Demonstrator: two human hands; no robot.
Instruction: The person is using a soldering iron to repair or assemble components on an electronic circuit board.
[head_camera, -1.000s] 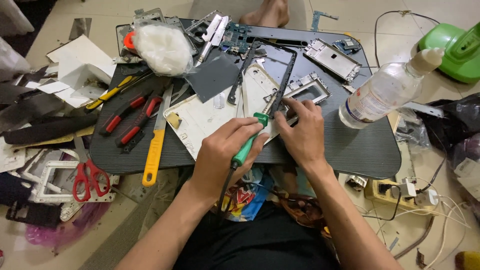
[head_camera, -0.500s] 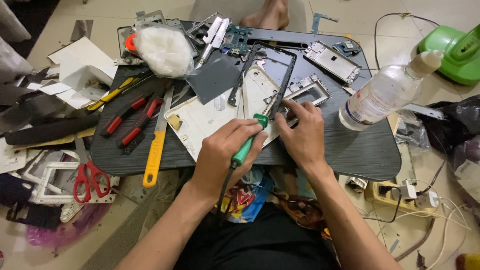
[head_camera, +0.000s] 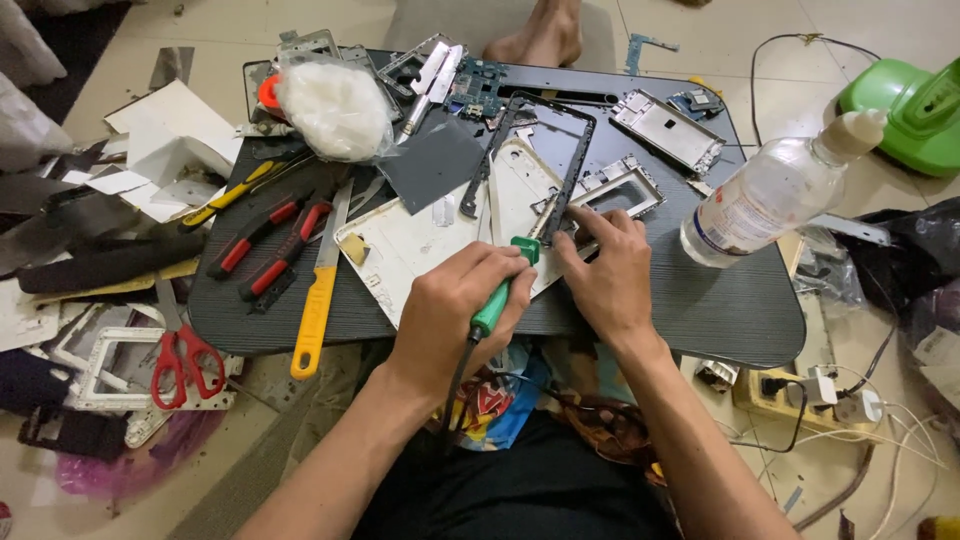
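My left hand (head_camera: 455, 310) grips a green-handled soldering iron (head_camera: 500, 295), whose tip points up at the lower end of a black phone frame (head_camera: 548, 150). A cord runs from the iron down towards my lap. My right hand (head_camera: 600, 275) lies just to the right of the tip. Its fingertips press down on a silver metal phone frame (head_camera: 625, 185) beside the black frame. Under both hands lies a white back cover (head_camera: 410, 245) on the dark tray table (head_camera: 700, 300).
A clear plastic bottle (head_camera: 770, 195) lies at the table's right. Red-handled pliers (head_camera: 270, 240) and a yellow-handled tool (head_camera: 315, 300) lie at the left, a white bag (head_camera: 335, 105) at the back. Red scissors (head_camera: 185, 360), a power strip (head_camera: 800, 390) and a green device (head_camera: 910, 95) are on the floor.
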